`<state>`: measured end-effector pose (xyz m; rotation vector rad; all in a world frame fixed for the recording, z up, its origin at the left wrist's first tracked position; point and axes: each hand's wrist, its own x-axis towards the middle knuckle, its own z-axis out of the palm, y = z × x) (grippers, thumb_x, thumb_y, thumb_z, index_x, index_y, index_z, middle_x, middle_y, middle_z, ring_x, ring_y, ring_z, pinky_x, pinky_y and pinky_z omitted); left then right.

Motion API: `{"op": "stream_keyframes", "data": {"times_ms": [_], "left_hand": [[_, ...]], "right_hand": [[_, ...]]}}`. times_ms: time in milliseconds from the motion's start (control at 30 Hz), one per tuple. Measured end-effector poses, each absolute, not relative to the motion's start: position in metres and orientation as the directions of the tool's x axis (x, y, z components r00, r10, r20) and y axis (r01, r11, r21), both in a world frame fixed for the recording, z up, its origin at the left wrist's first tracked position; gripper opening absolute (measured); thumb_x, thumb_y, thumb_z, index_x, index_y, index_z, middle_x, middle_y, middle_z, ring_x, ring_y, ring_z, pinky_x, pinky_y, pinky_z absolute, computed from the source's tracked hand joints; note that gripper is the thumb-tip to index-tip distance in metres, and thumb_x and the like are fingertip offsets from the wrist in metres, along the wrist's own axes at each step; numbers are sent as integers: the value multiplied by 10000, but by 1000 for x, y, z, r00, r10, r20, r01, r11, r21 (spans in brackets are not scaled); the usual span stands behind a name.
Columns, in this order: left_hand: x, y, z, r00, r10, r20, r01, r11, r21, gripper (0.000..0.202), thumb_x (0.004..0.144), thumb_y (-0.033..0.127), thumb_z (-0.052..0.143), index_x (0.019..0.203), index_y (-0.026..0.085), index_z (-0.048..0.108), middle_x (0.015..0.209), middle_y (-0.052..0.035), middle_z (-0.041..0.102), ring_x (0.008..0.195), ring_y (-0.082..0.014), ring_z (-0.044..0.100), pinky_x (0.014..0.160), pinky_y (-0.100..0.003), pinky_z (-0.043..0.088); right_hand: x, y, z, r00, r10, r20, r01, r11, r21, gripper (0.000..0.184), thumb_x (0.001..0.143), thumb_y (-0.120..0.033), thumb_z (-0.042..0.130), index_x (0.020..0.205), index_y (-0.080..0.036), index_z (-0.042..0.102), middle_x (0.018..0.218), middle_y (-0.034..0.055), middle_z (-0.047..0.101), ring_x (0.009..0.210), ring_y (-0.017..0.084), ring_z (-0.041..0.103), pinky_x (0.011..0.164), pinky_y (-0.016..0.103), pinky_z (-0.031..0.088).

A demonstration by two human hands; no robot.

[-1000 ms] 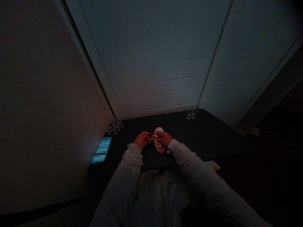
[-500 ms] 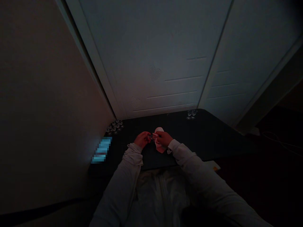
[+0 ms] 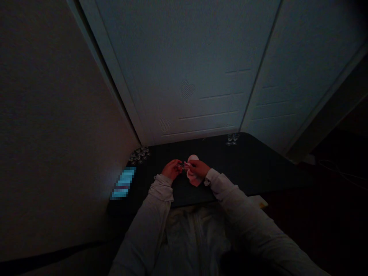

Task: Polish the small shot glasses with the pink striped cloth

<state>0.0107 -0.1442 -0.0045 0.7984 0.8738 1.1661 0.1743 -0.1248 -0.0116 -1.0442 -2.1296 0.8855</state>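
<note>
Over the middle of the dark table (image 3: 253, 165), my left hand (image 3: 171, 169) is closed around a small stemmed glass (image 3: 182, 167). The glass lies sideways between my two hands, and my fingers hide part of it. My right hand (image 3: 200, 168) grips a pale pink cloth (image 3: 195, 179) at the glass's right end. A loose part of the cloth hangs below my right fingers, and a pale rounded part shows above them. The light is dim, so fine details of the glass and fingers are hard to make out.
Several small stemmed glasses (image 3: 139, 154) stand in a cluster at the table's back left corner. Two more glasses (image 3: 232, 139) stand at the back right. A bright pixelated screen (image 3: 123, 183) is at the left edge. A white panelled door (image 3: 184, 57) rises behind the table.
My right fingers and the cloth have shifted slightly at the glass, and the cloth's folds look different. My left hand has turned a little. The standing glasses have not moved.
</note>
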Motion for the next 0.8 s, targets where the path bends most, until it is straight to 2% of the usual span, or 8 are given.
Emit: {"op": "stream_keyframes", "data": {"times_ms": [233, 500, 800], "left_hand": [[12, -144, -8, 150, 980, -132, -391, 181, 902, 210, 618, 290, 582, 735, 124, 527, 470, 18, 478, 455, -85, 468, 471, -227, 376], [11, -142, -12, 184, 978, -101, -363, 164, 917, 229, 617, 309, 582, 738, 121, 531, 493, 14, 490, 453, -88, 476, 463, -224, 362], [12, -143, -11, 185, 978, -97, -373, 161, 914, 220, 629, 308, 575, 735, 121, 528, 493, 16, 480, 455, -90, 475, 472, -232, 364]], "right_hand": [[172, -124, -14, -484, 843, 234, 505, 487, -712, 242, 735, -329, 409, 735, -144, 565, 677, 13, 558, 625, 101, 478, 569, 198, 342], [173, -121, -18, -436, 873, 219, 562, 454, -691, 205, 713, -329, 446, 707, -149, 543, 646, 2, 541, 581, 86, 453, 532, 188, 310], [172, -120, -21, -417, 877, 237, 598, 461, -655, 200, 728, -312, 413, 694, -156, 534, 619, -5, 520, 560, 82, 427, 511, 187, 280]]}}
